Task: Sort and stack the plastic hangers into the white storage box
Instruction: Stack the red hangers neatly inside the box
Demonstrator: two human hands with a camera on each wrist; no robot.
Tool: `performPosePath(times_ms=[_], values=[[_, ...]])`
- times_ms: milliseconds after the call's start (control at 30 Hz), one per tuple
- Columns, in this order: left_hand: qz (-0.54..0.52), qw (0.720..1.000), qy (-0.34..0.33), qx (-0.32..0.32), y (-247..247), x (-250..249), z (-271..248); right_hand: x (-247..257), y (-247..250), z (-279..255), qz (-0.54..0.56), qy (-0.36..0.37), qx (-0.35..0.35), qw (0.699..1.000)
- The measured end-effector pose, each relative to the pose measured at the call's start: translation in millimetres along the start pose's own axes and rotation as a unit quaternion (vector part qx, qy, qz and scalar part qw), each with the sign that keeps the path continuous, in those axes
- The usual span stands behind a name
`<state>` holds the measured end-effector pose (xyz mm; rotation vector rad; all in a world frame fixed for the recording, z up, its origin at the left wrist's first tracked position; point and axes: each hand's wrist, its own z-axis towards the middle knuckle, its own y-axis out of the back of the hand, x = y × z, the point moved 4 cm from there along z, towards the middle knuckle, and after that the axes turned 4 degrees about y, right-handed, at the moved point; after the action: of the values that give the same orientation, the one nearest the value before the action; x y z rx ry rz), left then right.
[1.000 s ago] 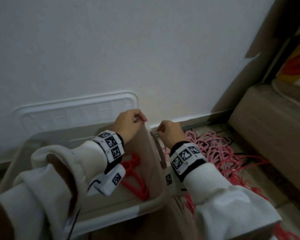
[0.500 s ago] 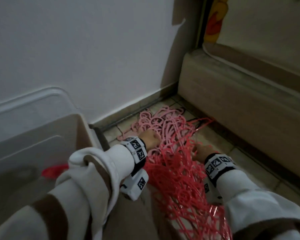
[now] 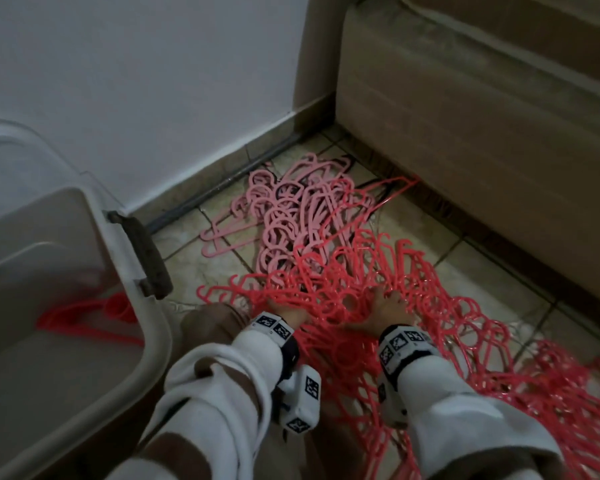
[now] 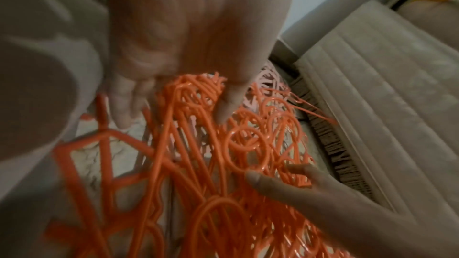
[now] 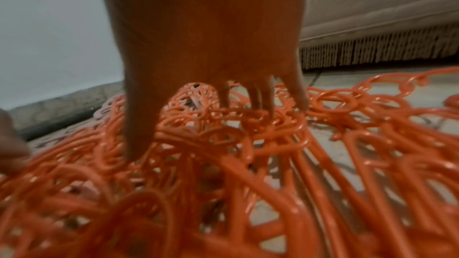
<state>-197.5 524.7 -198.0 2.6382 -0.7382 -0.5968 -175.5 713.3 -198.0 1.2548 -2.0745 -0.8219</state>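
Both hands have left the white storage box [image 3: 132,271] for the red hangers [image 3: 413,306] heaped on the floor; left hand [image 3: 293,315] and right hand [image 3: 387,311] spread relaxed fingers, nothing grasped yet, ready to gather another batch.

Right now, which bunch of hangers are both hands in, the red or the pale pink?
The red hangers: left hand and right hand reach into them. The pink hangers lie farther off by the wall, untouched.
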Motion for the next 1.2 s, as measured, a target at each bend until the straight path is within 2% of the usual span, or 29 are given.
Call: performPosePath(times_ms=[100, 167, 300, 367, 433, 500, 567, 633, 700, 733, 833, 900, 1033, 1133, 1200], values=[[-0.061, 0.998, -0.002, 0.017, -14, 2, 4, 4, -4, 1, 0.023, -0.014, -0.031, 0.999], [-0.062, 0.997, -0.021, 0.032, -16, 0, 1, 4, -6, 2, 0.072, -0.011, -0.050, 0.996], [-0.079, 0.994, -0.011, 0.079, -25, 5, 2, -3, 0, 5, 0.267, 0.002, -0.121, 0.956], [-0.078, 0.996, -0.025, 0.044, -23, 9, 4, -8, 4, 4, 0.348, -0.025, -0.126, 0.929], [-0.064, 0.997, -0.045, -0.027, -14, 12, 5, -14, 6, 5, 0.411, -0.059, -0.134, 0.900], [-0.067, 0.996, -0.035, -0.054, -10, 13, 2, -16, 3, 7, 0.408, -0.067, -0.113, 0.904], [-0.073, 0.995, 0.008, -0.063, -11, 15, -2, -15, -1, 9, 0.397, -0.055, -0.076, 0.913], [-0.086, 0.994, 0.048, -0.044, -15, 18, 1, -15, -3, 10, 0.398, -0.035, -0.039, 0.916], [-0.124, 0.990, 0.067, 0.030, -26, 22, 12, -13, -1, 8, 0.389, 0.003, -0.011, 0.921], [-0.142, 0.986, 0.071, 0.054, -33, 25, 26, -13, 2, 7, 0.387, 0.023, -0.008, 0.922], [-0.129, 0.988, 0.070, 0.049, -63, 53, 123, -14, 13, 0, 0.387, 0.078, -0.020, 0.918], [-0.145, 0.984, 0.081, 0.068, -59, 44, 95, -12, 18, -2, 0.393, 0.107, -0.013, 0.913], [-0.179, 0.977, 0.014, 0.118, -29, 5, -23, -1, 20, -3, 0.369, 0.133, 0.017, 0.920], [-0.190, 0.977, -0.011, 0.100, -32, 2, -28, 7, 27, -5, 0.385, 0.148, 0.022, 0.911], [-0.201, 0.973, -0.010, 0.115, -36, 1, -28, 12, 34, -11, 0.352, 0.172, 0.022, 0.920]])
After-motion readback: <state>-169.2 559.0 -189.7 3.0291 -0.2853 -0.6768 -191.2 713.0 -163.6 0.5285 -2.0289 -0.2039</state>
